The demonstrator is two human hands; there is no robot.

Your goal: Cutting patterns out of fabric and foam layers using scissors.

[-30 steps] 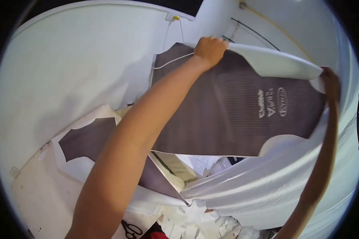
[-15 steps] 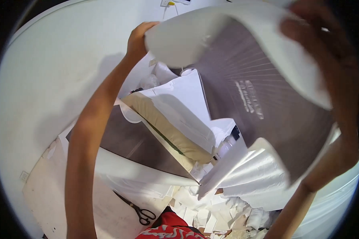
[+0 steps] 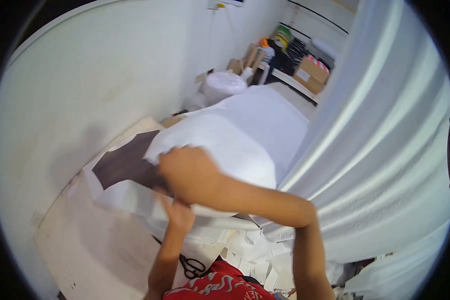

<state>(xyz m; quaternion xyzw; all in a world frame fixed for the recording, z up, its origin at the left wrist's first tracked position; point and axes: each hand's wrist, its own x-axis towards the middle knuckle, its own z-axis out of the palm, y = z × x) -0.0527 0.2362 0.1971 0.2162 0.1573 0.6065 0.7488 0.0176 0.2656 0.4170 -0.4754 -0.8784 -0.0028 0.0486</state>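
A large flexible sheet, white on its upper face, lies bent over the work surface. My right hand is closed at its left edge, knuckles up, and smeared by motion. Just below, my left hand reaches up to the same spot; its fingers are blurred and partly hidden behind the right hand. A dark grey-brown sheet with a white border shows to the left of both hands. Black-handled scissors lie on the pale table near my red shirt.
White cloth hangs in folds along the right side. White scraps are strewn at the lower middle. Toward the back stand a plastic-wrapped roll and a cardboard box on a shelf. A white wall bounds the left.
The sheet, held up and spread between both hands, has come down with its white face upward. My right hand has swung left and down across to my left hand, which has dropped too.
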